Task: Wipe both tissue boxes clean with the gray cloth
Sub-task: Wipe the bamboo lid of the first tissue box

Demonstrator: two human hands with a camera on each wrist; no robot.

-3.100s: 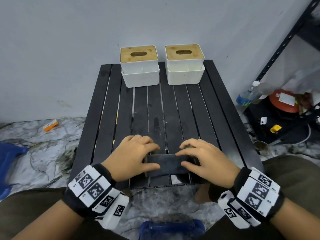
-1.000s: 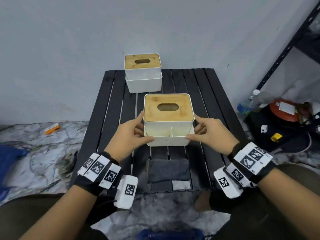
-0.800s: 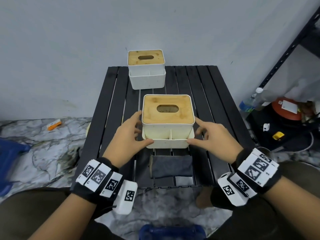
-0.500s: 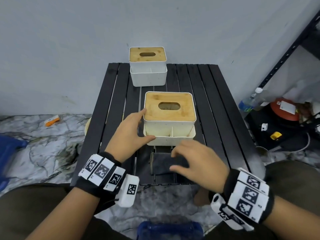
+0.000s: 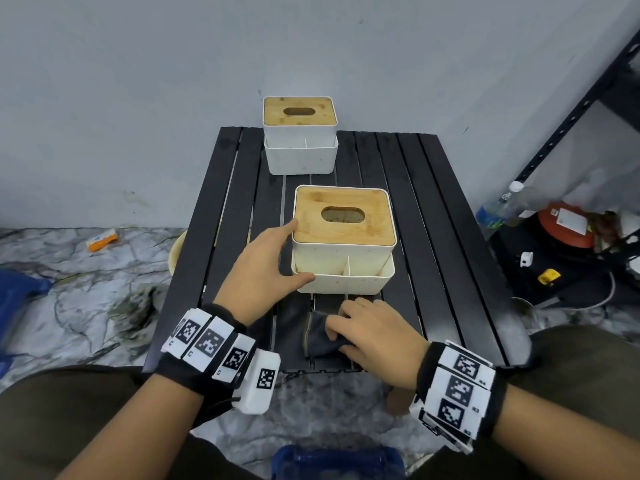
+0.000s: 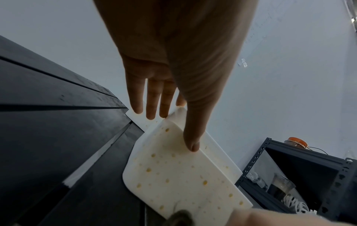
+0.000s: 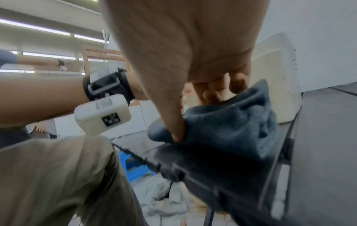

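The near tissue box point(image 5: 343, 237), white with a wooden lid, stands in the middle of the black slatted table point(image 5: 450, 237). My left hand point(image 5: 282, 254) rests against its left front corner, fingers point(image 6: 150, 97) straight along the side wall and thumb on the front of the box point(image 6: 173, 175). The far tissue box point(image 5: 299, 133) stands at the back left by the wall. The gray cloth point(image 5: 318, 337) lies bunched at the table's front edge, just before the near box. My right hand point(image 5: 337, 327) pinches the cloth point(image 7: 228, 125) between thumb and curled fingers point(image 7: 237, 82).
A black metal rack point(image 5: 571, 116) rises at the right, with a plastic bottle point(image 5: 498, 209) and a red round object point(image 5: 564, 223) at its foot. A blue stool point(image 5: 339, 462) sits between my knees. An orange packet point(image 5: 102, 240) lies on the marble floor at the left.
The right box was brought from the back to the table's middle. My right hand then left it, dropped to the cloth and gathered it up. My left hand stays on the box.
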